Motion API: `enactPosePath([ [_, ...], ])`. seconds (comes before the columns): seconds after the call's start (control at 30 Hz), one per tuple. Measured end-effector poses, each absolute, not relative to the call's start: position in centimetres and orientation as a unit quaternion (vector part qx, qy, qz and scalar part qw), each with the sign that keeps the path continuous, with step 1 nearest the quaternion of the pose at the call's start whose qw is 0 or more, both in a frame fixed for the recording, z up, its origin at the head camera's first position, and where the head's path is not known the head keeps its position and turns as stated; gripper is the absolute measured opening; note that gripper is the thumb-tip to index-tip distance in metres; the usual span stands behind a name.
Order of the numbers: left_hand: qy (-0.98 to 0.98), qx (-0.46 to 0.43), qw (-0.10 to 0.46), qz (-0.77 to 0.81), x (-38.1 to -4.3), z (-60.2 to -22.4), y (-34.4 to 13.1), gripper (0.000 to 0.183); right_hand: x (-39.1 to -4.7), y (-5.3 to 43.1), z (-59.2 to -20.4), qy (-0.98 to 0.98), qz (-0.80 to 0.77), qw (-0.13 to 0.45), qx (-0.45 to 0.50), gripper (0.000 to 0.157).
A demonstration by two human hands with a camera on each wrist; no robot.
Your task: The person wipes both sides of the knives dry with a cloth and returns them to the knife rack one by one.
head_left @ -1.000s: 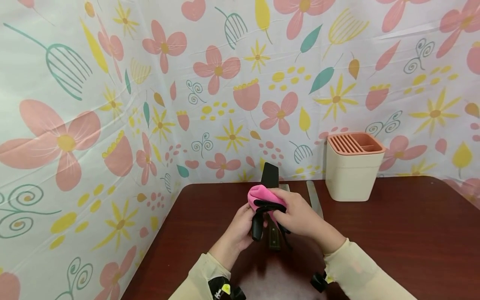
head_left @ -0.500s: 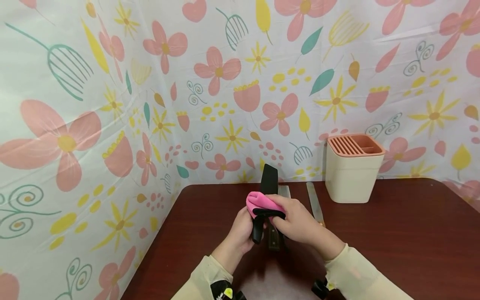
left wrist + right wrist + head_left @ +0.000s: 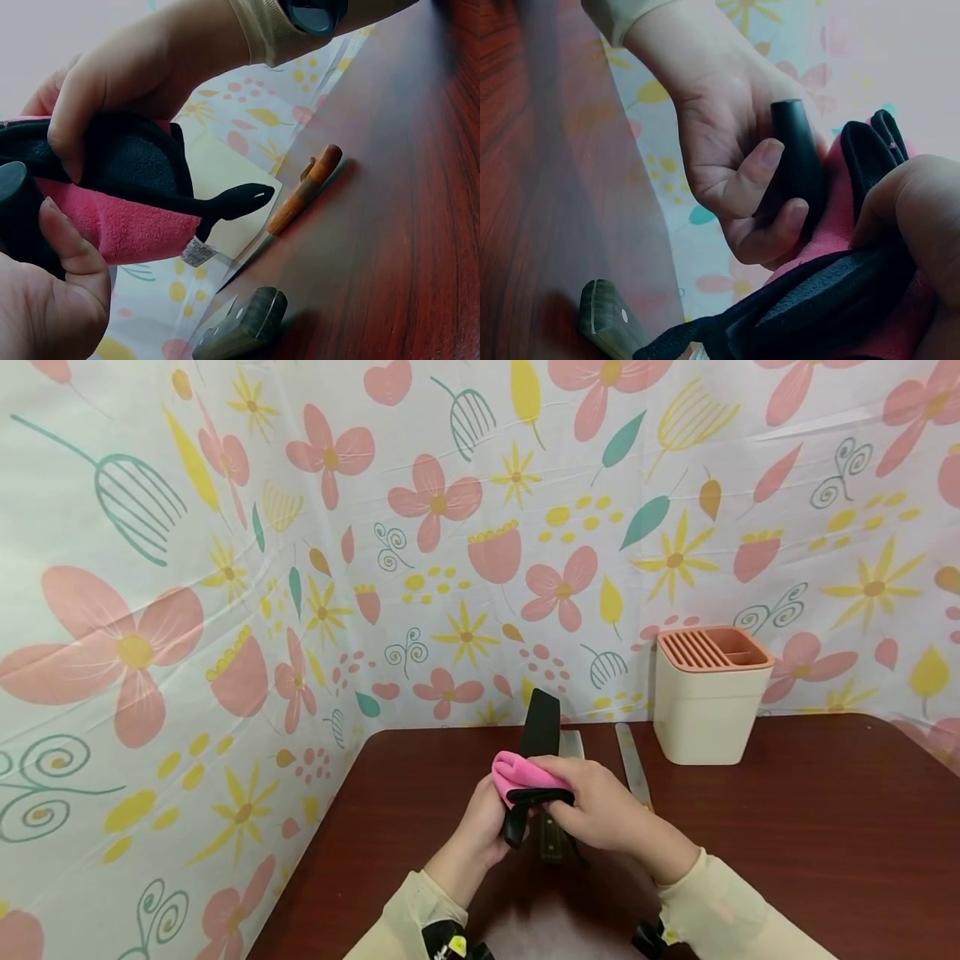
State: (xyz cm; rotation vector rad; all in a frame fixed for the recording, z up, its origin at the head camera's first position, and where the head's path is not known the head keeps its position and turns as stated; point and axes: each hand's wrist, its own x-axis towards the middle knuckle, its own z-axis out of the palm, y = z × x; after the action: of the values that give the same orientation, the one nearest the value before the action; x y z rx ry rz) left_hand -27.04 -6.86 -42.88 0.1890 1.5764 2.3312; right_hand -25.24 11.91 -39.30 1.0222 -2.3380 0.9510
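A black-bladed knife [image 3: 542,722] points up and away, its black handle [image 3: 799,161] gripped by my left hand [image 3: 477,827]. My right hand [image 3: 603,806] holds a folded pink cloth [image 3: 135,225] with black trim and a hanging loop [image 3: 244,201]. In the head view the cloth wraps over the knife just above the handle and hides the lower blade. Beneath the hands on the table lies another knife with a dark riveted handle [image 3: 244,326]; its pale blade [image 3: 572,744] shows behind the cloth.
Right of the hands lies a long narrow knife [image 3: 633,767] with an orange-brown wooden handle [image 3: 307,191]. A cream knife holder [image 3: 708,718] with a slotted salmon-pink top stands at the back right of the dark red table [image 3: 825,827]. Flower-printed fabric [image 3: 465,568] hangs behind and at left.
The right hand and the cloth have moved slightly down along the knife toward the handle, and the black trim lies flatter. The left hand keeps its grip, nearly still.
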Motion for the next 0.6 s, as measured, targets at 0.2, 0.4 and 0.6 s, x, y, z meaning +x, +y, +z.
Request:
enactPosePath([
  [0.2,0.542,0.060,0.160,0.823,-27.03,-43.07,-6.93,0.031,-24.98,11.98,-39.43,-0.830,0.333,0.215,0.393,0.052],
  [0.4,0.521,0.080,0.158,0.835,-27.07,-42.75,-6.86,0.028,-24.86,12.11,-39.32,-0.814,0.337,0.210,0.423,0.055],
  [0.6,0.508,0.118,0.135,0.843,-26.94,-42.41,-6.83,0.028,-24.20,12.00,-39.06,-0.796,0.336,0.211,0.458,0.053],
])
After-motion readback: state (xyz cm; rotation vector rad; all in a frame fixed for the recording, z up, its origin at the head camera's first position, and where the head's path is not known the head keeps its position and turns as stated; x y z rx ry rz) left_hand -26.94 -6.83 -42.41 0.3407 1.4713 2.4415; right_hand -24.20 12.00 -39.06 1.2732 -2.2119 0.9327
